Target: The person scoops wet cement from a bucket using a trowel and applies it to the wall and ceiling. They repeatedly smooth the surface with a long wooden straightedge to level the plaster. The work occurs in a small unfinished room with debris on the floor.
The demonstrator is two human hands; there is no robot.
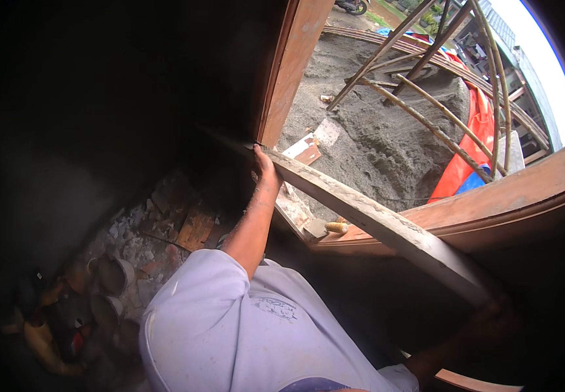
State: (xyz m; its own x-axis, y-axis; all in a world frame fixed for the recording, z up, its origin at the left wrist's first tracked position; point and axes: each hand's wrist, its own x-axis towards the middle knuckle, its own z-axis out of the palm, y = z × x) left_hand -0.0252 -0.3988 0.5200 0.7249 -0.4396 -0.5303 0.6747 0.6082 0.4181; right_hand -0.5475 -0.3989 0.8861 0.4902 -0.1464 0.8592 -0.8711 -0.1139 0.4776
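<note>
A long, straight screed bar (374, 219), pale and smeared with dried mortar, slants across the window opening from upper left to lower right. My left hand (266, 164) is closed around its upper part, beside the window frame's corner. Down at the lower right, my right hand (491, 321) grips the other end; deep shadow and blur hide most of its fingers. The bar's far tip fades into the dark wall at the left. Below the bar, a trowel (316, 228) with a pale handle lies on the sill corner, touched by neither hand.
The wooden window frame (295, 78) surrounds the opening. Outside are a grey sand heap (374, 144), crossed poles (433, 121) and an orange tarp (472, 144). Rubble (139, 242) and several buckets (113, 274) stand on the floor at lower left, beside a dark wall.
</note>
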